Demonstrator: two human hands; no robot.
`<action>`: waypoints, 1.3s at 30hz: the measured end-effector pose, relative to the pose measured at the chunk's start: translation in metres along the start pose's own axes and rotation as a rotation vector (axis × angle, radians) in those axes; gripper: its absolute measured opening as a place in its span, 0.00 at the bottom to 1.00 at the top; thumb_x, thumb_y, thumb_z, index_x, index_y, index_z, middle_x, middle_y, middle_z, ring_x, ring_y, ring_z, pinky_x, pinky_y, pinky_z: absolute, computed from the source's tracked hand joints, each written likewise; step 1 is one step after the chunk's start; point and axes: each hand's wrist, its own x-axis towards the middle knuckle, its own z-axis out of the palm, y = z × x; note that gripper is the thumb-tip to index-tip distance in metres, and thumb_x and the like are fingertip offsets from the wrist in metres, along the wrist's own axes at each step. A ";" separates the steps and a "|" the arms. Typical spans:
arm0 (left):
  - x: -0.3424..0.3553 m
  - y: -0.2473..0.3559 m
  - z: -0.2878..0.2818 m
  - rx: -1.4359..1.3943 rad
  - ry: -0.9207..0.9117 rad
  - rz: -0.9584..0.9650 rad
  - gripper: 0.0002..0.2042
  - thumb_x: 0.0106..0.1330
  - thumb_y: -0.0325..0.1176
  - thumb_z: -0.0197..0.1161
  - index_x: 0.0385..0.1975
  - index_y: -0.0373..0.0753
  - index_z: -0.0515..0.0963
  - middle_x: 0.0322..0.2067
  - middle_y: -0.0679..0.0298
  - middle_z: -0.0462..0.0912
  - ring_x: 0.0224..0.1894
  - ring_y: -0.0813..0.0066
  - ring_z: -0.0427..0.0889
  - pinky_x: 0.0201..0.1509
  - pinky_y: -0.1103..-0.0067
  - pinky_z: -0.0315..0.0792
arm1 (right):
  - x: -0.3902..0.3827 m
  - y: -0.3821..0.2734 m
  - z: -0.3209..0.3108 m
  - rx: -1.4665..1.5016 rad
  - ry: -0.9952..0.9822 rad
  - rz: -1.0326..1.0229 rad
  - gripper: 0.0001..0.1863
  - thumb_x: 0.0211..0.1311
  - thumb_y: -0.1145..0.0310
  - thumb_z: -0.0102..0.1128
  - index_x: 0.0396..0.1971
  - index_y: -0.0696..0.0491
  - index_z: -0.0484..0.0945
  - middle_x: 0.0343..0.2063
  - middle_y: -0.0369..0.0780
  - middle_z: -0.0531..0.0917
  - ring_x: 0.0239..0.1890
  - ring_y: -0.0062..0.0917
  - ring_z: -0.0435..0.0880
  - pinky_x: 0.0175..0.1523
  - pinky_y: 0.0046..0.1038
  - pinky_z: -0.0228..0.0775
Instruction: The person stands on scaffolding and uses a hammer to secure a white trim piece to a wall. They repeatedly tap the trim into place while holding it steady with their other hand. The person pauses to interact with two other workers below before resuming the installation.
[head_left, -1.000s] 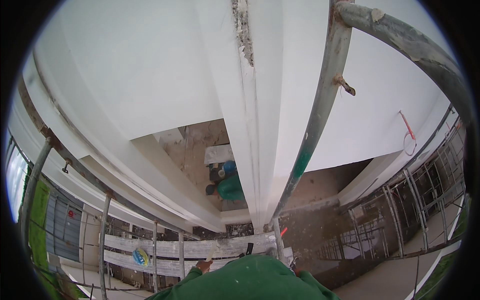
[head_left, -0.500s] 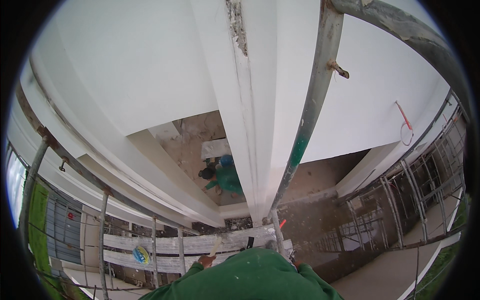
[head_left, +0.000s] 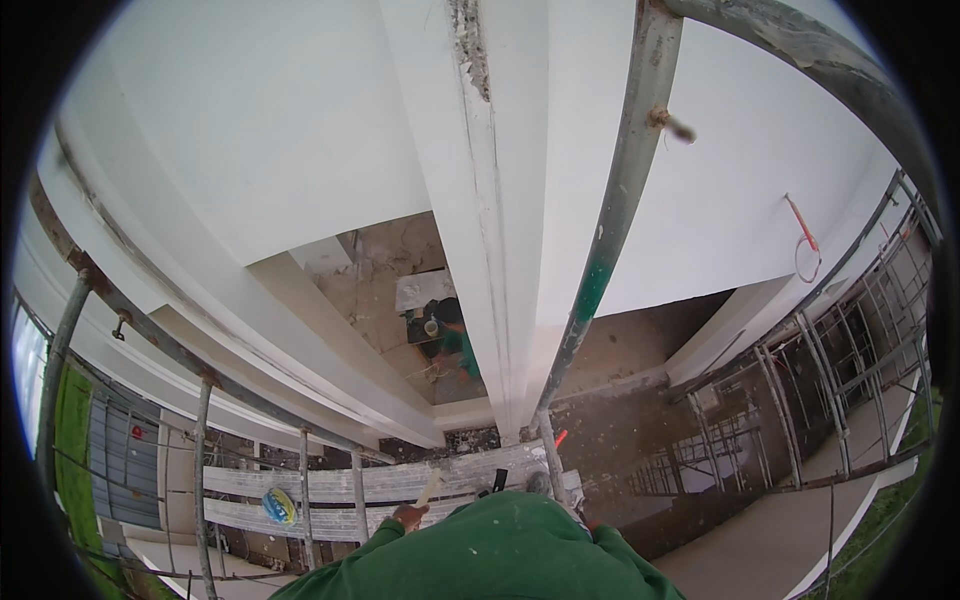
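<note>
My left hand [head_left: 408,516] is at the lower middle, beside the green sleeve, above the white-spattered planks. Its fingers are closed round a pale, flat, narrow tool [head_left: 431,489] that points up and away; its exact kind is too small to make out. Only a sliver of my right hand [head_left: 593,524] shows at the right of my green-clothed body, next to a scaffold post [head_left: 551,455]. My sleeve and body hide its fingers. A short orange-red stick-like thing [head_left: 561,438] is by that post. A small black object [head_left: 500,480] lies on the planks ahead of my body.
Scaffold tubes [head_left: 610,235] cross in front and at left. A white column [head_left: 490,250] with a rough strip rises ahead between white walls. A blue-and-yellow round item [head_left: 279,506] sits on the planks [head_left: 330,483]. Below, another person [head_left: 455,340] is seen through an opening.
The view has shifted slightly. The person below has moved behind the column's edge, and a bucket shows beside them. My left hand keeps its hold on the pale tool.
</note>
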 end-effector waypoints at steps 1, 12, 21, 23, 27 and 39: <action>0.001 -0.001 -0.002 -0.025 -0.009 0.015 0.27 0.67 0.54 0.67 0.17 0.34 0.77 0.17 0.59 0.80 0.21 0.64 0.79 0.30 0.62 0.73 | 0.001 0.000 0.002 0.005 0.003 0.002 0.34 0.56 0.40 0.61 0.54 0.53 0.83 0.57 0.50 0.81 0.60 0.45 0.79 0.63 0.43 0.69; -0.013 0.020 -0.002 -0.075 -0.042 -0.036 0.24 0.67 0.51 0.68 0.21 0.33 0.75 0.17 0.61 0.75 0.19 0.67 0.74 0.26 0.63 0.70 | 0.019 0.020 0.017 0.002 0.079 -0.052 0.32 0.55 0.42 0.63 0.50 0.52 0.85 0.52 0.49 0.85 0.56 0.43 0.83 0.58 0.43 0.73; 0.013 0.009 0.002 0.060 -0.088 -0.003 0.29 0.65 0.64 0.63 0.21 0.38 0.80 0.21 0.60 0.81 0.24 0.65 0.79 0.33 0.62 0.71 | 0.055 0.035 0.059 0.024 0.068 -0.006 0.35 0.57 0.38 0.59 0.53 0.53 0.82 0.57 0.52 0.80 0.62 0.48 0.78 0.64 0.43 0.69; 0.015 -0.001 0.005 0.059 -0.103 -0.010 0.29 0.64 0.63 0.64 0.20 0.39 0.79 0.20 0.61 0.80 0.23 0.66 0.78 0.32 0.62 0.70 | 0.053 0.036 0.055 0.023 0.072 0.008 0.36 0.57 0.38 0.59 0.54 0.53 0.82 0.57 0.52 0.81 0.62 0.48 0.78 0.64 0.43 0.69; 0.020 0.012 0.001 0.053 -0.096 0.000 0.29 0.64 0.62 0.65 0.19 0.39 0.79 0.18 0.62 0.79 0.21 0.66 0.77 0.32 0.62 0.71 | 0.052 0.041 0.056 0.033 0.081 -0.010 0.36 0.58 0.38 0.57 0.55 0.52 0.81 0.58 0.52 0.80 0.62 0.48 0.77 0.64 0.43 0.68; 0.028 0.014 0.000 -0.005 -0.090 0.034 0.27 0.64 0.54 0.70 0.15 0.36 0.73 0.15 0.59 0.76 0.17 0.66 0.75 0.27 0.62 0.72 | 0.052 0.029 0.057 -0.038 0.093 -0.121 0.36 0.62 0.38 0.52 0.60 0.49 0.78 0.63 0.50 0.76 0.66 0.46 0.73 0.68 0.43 0.64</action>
